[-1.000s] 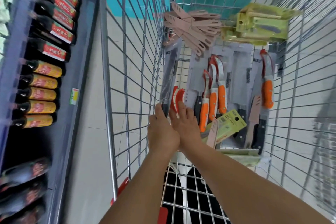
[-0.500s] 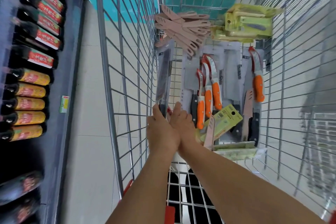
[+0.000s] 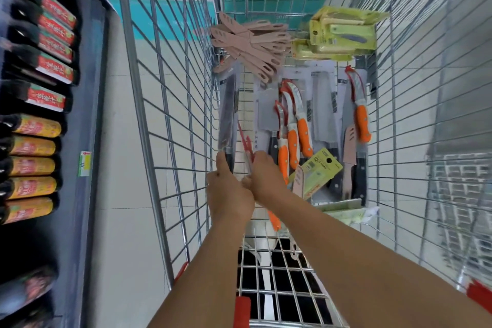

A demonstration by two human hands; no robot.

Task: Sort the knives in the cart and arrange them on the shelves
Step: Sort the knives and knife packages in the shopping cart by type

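Your left hand point(image 3: 229, 189) grips the handle end of a long dark packaged knife point(image 3: 227, 114) standing up along the left wall of the cart point(image 3: 159, 114), and your right hand point(image 3: 263, 176), pressed against the left, pinches a thin red-edged knife point(image 3: 246, 145) just beside it. The other knives lie on the cart floor: orange-handled knives point(image 3: 295, 130) near your right hand, pink sheathed knives point(image 3: 250, 45) piled at the far end beside yellow-green packs point(image 3: 343, 34). Bottles point(image 3: 34, 146) line the shelf point(image 3: 85, 104) at your left.
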